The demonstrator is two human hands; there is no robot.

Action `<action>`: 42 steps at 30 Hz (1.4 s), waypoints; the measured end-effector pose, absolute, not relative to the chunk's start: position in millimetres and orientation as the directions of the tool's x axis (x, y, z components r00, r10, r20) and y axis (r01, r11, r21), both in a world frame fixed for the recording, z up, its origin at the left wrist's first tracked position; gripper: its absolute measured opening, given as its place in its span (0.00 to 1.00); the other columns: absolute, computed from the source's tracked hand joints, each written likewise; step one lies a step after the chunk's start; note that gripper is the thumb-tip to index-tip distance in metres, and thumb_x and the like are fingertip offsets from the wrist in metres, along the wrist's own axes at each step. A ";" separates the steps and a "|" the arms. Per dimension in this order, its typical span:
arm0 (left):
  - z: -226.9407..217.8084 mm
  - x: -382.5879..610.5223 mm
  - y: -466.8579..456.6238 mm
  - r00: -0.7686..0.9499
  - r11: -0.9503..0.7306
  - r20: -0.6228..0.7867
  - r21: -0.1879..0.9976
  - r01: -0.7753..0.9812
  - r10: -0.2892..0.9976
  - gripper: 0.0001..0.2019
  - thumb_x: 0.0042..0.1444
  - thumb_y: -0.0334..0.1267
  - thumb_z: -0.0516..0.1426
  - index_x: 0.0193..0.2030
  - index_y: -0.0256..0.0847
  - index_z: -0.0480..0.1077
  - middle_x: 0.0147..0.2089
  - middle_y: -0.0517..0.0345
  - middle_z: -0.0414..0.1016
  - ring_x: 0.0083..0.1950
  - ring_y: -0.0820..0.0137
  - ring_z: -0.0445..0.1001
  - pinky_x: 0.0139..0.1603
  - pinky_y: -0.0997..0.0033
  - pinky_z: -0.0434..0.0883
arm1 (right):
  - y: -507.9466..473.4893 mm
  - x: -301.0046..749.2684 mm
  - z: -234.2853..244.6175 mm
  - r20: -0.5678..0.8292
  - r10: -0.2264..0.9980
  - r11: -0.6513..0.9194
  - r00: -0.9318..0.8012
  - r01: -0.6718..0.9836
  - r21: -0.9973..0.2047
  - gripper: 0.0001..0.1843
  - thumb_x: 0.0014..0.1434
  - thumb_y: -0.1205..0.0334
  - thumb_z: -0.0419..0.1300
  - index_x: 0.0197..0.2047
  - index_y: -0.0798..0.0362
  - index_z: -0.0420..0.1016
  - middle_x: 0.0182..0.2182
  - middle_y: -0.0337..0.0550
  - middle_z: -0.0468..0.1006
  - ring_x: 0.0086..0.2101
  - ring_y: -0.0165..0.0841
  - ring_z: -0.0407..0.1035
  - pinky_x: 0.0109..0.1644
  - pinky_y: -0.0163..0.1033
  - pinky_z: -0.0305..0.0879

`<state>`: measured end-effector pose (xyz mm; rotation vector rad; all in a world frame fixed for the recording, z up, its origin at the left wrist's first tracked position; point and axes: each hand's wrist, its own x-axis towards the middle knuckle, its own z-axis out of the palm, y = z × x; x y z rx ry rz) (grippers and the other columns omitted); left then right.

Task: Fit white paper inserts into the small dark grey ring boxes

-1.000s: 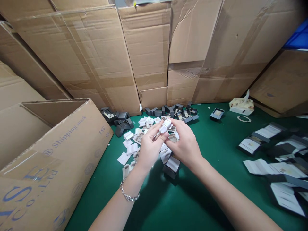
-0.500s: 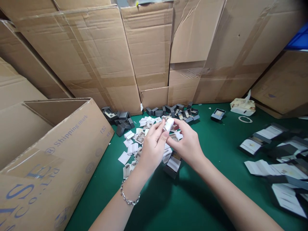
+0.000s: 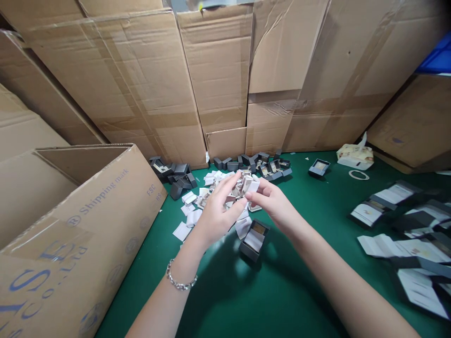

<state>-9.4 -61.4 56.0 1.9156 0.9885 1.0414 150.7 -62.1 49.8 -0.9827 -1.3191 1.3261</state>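
Note:
My right hand (image 3: 276, 202) pinches a small white box insert (image 3: 249, 184) above a heap of similar pieces. Just left of it is my left hand (image 3: 221, 206), fingers stretched and thumb apart, holding nothing that I can see. Below the hands an open black jewelry box (image 3: 254, 239) stands on the green table, a white pad inside it. White inserts and folded papers (image 3: 193, 217) lie scattered to the left of and behind my left hand, which partly hides them.
A large cardboard carton (image 3: 116, 225) stands open at the left. Small black boxes (image 3: 243, 162) line the back by a cardboard wall (image 3: 225, 70). One open box (image 3: 319, 167), a tissue pack (image 3: 355, 156) and a tape ring (image 3: 359, 174) sit back right; more open boxes (image 3: 369, 213) at the right.
My left hand has let go of the white insert and drawn slightly left and down, its fingers opening. The insert has turned in my right hand.

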 end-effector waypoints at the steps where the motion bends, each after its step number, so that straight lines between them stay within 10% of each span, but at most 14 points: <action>1: 57.4 -13.5 -60.2 0.403 -0.457 0.326 0.841 0.290 0.855 0.31 0.55 0.46 0.56 0.65 0.51 0.53 0.67 0.55 0.53 0.65 0.59 0.55 0.57 0.61 0.67 | -61.6 153.2 50.5 0.071 0.966 0.035 -0.250 -0.146 -0.989 0.17 0.51 0.55 0.62 0.44 0.51 0.72 0.36 0.41 0.76 0.36 0.32 0.69 0.38 0.36 0.64; 6: 63.0 -21.8 -59.5 0.518 -0.584 0.354 0.711 0.393 0.779 0.42 0.45 0.47 0.63 0.66 0.56 0.49 0.68 0.58 0.52 0.67 0.59 0.52 0.63 0.57 0.59 | -64.1 160.0 52.7 -0.002 0.902 -0.085 -0.432 -0.172 -0.981 0.14 0.50 0.55 0.64 0.38 0.53 0.74 0.33 0.39 0.75 0.32 0.28 0.67 0.37 0.34 0.61; 15: 64.3 -16.2 -61.0 0.498 -0.628 0.417 0.669 0.398 0.760 0.26 0.47 0.46 0.62 0.53 0.46 0.66 0.54 0.54 0.71 0.55 0.62 0.68 0.57 0.60 0.65 | -66.6 156.5 51.2 -0.077 0.854 -0.226 -0.515 -0.233 -0.946 0.13 0.48 0.55 0.65 0.34 0.53 0.73 0.28 0.36 0.72 0.27 0.26 0.64 0.33 0.32 0.62; 31: 66.9 -11.3 -64.0 0.416 -0.589 0.439 0.717 0.373 0.797 0.18 0.47 0.37 0.62 0.47 0.43 0.69 0.51 0.53 0.72 0.53 0.63 0.69 0.54 0.61 0.66 | -64.8 154.3 49.2 -0.096 0.858 -0.285 -0.504 -0.312 -0.906 0.17 0.46 0.52 0.67 0.37 0.54 0.75 0.31 0.40 0.74 0.31 0.27 0.69 0.40 0.33 0.66; 42: 53.8 -12.4 -46.3 0.339 0.006 0.084 0.967 -0.256 0.937 0.25 0.36 0.43 0.68 0.43 0.38 0.71 0.40 0.54 0.74 0.42 0.67 0.72 0.44 0.67 0.70 | -67.5 156.8 54.1 0.077 0.945 0.139 -0.318 0.174 -0.975 0.24 0.50 0.38 0.59 0.34 0.53 0.68 0.26 0.37 0.68 0.27 0.29 0.62 0.33 0.37 0.62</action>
